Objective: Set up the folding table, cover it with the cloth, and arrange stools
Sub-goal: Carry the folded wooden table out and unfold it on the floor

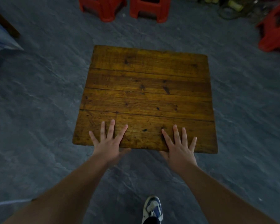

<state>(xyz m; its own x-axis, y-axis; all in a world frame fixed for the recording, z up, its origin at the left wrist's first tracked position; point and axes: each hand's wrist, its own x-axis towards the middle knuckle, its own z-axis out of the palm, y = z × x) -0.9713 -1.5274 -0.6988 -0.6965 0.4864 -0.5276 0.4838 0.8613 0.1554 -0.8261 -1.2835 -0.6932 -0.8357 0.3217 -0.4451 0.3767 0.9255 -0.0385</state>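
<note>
A square wooden folding table (145,88) stands upright on the grey floor, its plank top facing me. My left hand (107,141) lies on the near edge with fingers spread flat and the thumb under the rim. My right hand (179,144) lies the same way further right on that edge. Two red plastic stools (103,7) (149,8) stand beyond the table at the top. A third red stool (276,31) is at the right edge. The table's legs are hidden under the top. No cloth is in view.
Grey stone-patterned floor (39,102) surrounds the table. A blue-white object with a dark bar (2,34) is at the far left. Cluttered bottles and wires (236,7) lie at the top right. My shoe (153,209) is below.
</note>
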